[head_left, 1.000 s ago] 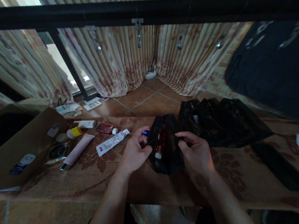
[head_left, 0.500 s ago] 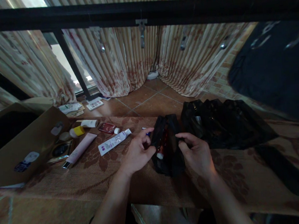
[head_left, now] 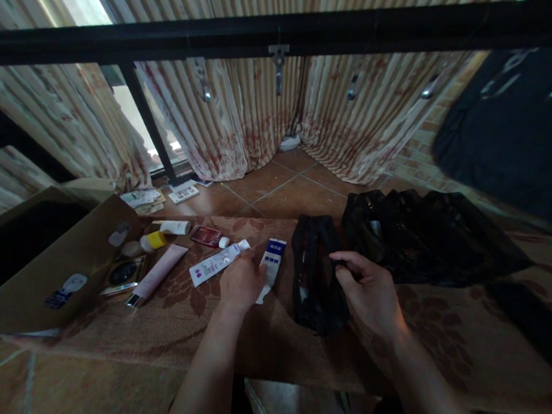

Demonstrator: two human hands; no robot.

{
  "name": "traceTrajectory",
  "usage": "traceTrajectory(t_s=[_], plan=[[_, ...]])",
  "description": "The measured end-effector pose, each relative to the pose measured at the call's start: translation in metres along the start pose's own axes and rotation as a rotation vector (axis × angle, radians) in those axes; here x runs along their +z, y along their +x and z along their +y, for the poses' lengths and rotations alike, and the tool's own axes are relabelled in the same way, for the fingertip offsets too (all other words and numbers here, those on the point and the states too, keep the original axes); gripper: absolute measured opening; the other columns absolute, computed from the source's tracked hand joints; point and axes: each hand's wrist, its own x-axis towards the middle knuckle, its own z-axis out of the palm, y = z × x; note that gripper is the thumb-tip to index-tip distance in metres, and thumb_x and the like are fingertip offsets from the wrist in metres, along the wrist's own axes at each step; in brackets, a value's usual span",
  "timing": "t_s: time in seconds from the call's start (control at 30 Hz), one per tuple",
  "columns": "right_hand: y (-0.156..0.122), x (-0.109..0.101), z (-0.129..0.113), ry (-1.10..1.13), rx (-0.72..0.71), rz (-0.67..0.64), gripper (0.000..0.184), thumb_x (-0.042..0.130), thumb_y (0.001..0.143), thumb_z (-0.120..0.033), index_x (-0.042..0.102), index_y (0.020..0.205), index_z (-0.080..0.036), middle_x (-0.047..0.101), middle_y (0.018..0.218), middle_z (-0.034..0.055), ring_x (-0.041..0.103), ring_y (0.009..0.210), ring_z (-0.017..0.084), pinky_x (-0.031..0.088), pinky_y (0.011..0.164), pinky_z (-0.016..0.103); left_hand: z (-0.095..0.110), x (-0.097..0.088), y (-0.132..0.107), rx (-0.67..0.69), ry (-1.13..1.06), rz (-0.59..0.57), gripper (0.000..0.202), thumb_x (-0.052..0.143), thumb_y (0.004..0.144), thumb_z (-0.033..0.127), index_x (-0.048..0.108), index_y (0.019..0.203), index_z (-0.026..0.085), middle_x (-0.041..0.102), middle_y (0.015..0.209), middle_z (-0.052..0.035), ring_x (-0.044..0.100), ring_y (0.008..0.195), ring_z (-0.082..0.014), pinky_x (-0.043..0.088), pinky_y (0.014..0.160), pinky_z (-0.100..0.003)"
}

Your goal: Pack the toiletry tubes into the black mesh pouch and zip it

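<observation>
Pinched between the thumb and index finger of my right hand (head_left: 369, 289) is the right edge of a small black mesh pouch (head_left: 323, 319). The pouch's top gapes, and a reddish item and a whitish one show dimly inside. My left hand (head_left: 244, 280) is over the cloth left of the pouch, thumb apart from the index finger. Its fingertips are at the capped end of a white tube with purple print (head_left: 211, 266); whether they touch it I cannot tell. Right beside the thumb lies a blue and white tube (head_left: 272, 262).
Farther left lie a pink tube (head_left: 160, 273), a red bottle (head_left: 205, 236), a yellow-capped container (head_left: 156, 239), a white tube (head_left: 175, 228) and a dark round compact (head_left: 122, 274). A cardboard box (head_left: 86, 264) stands at the left end. Black mesh bags (head_left: 420, 238) lie at right.
My left hand has let go of the pouch's left edge and moved left to the tubes. The pouch's opening has narrowed. The blue and white tube is now uncovered.
</observation>
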Motion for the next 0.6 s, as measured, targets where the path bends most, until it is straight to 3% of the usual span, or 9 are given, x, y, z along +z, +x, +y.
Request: traceTrajectory(t_s=[0.13, 0.3, 0.47, 0.6], plan=[[0.000, 0.001, -0.001, -0.010, 0.008, -0.014, 0.028, 0.055, 0.085, -0.033, 0.073, 0.101, -0.019, 0.071, 0.074, 0.0013, 0.059, 0.059, 0.015, 0.046, 0.057, 0.026, 0.002, -0.001, -0.006, -0.024, 0.174, -0.125, 0.042, 0.062, 0.082, 0.038, 0.060, 0.117, 0.015, 0.069, 0.118, -0.0216, 0.063, 0.116, -0.0354, 0.048, 0.093, -0.042], [0.000, 0.001, -0.002, -0.005, 0.015, -0.019, 0.028, 0.054, 0.085, -0.033, 0.072, 0.102, -0.020, 0.073, 0.078, 0.0026, 0.064, 0.067, 0.018, 0.047, 0.060, 0.028, 0.012, 0.002, -0.008, -0.033, 0.166, -0.205, 0.032, 0.064, 0.078, 0.028, 0.066, 0.108, 0.015, 0.073, 0.109, -0.0209, 0.068, 0.106, -0.0366, 0.050, 0.084, -0.041], [-0.001, 0.001, 0.002, -0.002, 0.000, -0.030, 0.028, 0.054, 0.086, -0.032, 0.072, 0.103, -0.020, 0.069, 0.067, 0.0010, 0.066, 0.072, 0.020, 0.049, 0.063, 0.029, 0.012, 0.001, -0.006, -0.035, 0.116, -0.158, 0.017, 0.055, 0.081, 0.023, 0.070, 0.088, 0.019, 0.076, 0.094, -0.0156, 0.071, 0.096, -0.0302, 0.050, 0.079, -0.036], [-0.001, 0.001, 0.002, -0.011, -0.016, -0.024, 0.028, 0.053, 0.086, -0.032, 0.073, 0.103, -0.020, 0.073, 0.077, 0.0027, 0.067, 0.071, 0.019, 0.049, 0.061, 0.028, 0.008, 0.000, -0.001, 0.042, -0.050, -0.059, 0.018, 0.051, 0.083, 0.022, 0.069, 0.083, 0.020, 0.074, 0.085, -0.0085, 0.070, 0.085, -0.0228, 0.049, 0.075, -0.031]])
